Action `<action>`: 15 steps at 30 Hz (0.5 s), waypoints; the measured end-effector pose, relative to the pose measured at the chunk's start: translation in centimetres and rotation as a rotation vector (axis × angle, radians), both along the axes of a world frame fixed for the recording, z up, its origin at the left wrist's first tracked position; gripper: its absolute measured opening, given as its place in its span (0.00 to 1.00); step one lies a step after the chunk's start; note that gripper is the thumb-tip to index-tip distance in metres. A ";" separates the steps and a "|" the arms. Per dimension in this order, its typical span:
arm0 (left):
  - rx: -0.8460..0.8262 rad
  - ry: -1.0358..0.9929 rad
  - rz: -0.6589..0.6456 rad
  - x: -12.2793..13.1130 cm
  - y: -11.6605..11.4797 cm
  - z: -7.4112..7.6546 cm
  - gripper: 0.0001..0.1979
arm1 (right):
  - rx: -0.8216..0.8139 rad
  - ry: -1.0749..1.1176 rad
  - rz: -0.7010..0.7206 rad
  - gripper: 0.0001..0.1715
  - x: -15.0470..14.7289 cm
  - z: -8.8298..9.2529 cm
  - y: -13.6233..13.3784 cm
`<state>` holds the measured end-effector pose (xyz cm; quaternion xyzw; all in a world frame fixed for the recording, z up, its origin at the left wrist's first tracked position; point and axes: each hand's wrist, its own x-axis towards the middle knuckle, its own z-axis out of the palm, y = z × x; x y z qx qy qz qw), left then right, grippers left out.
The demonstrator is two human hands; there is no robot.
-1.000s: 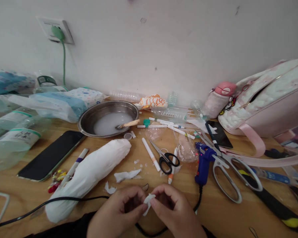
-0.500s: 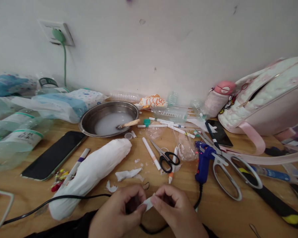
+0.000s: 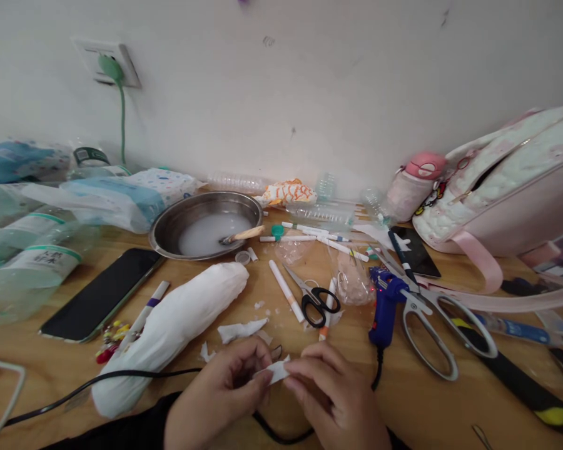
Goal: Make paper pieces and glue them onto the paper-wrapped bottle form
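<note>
Between my two hands is a small folded piece of white paper (image 3: 278, 371), perhaps tissue. My left hand (image 3: 223, 390) pinches its left end between thumb and fingers. At its right end are the fingertips of my right hand (image 3: 335, 394), closed on the edge. Just beyond the hands lie torn white scraps (image 3: 241, 330) and small black-handled scissors (image 3: 315, 305). A long white paper-wrapped form (image 3: 178, 331) rests to the left of my left hand. Behind it stands a metal bowl (image 3: 157, 240) of cloudy liquid with a wooden-handled brush (image 3: 246, 234) in it.
A blue glue gun (image 3: 383, 312) and large grey scissors (image 3: 434, 319) lie to the right. A black cable (image 3: 136, 373) crosses the front. On the left are a phone (image 3: 103, 294) and plastic bottles (image 3: 42, 269). A backpack (image 3: 511, 181) stands at the back right.
The white paper has turned and shifted slightly up between my fingers. My right hand has rolled over it, its fingers now reaching further forward. Everything else stays put.
</note>
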<state>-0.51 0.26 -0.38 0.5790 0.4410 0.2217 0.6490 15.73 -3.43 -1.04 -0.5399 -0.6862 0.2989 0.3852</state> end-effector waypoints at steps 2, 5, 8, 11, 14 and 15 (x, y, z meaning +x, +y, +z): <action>0.021 0.024 -0.014 0.0 0.0 0.0 0.11 | -0.002 -0.039 0.013 0.09 0.2 -0.2 0.1; 0.094 0.106 -0.039 -0.1 0.0 0.1 0.09 | -0.062 -0.069 0.089 0.11 0.7 -0.3 0.5; 0.177 0.179 -0.047 -0.3 0.0 0.1 0.08 | -0.143 -0.063 0.119 0.10 0.7 -0.2 0.7; 0.159 0.124 -0.005 -0.6 0.0 0.1 0.08 | -0.256 0.019 0.032 0.08 0.2 0.1 0.7; 0.043 -0.075 0.123 -0.6 0.2 -0.2 0.10 | -0.359 0.142 -0.049 0.11 -0.2 0.1 0.6; -0.013 -0.154 0.160 -0.5 0.2 -0.3 0.12 | -0.384 0.179 -0.081 0.12 -0.3 0.0 0.6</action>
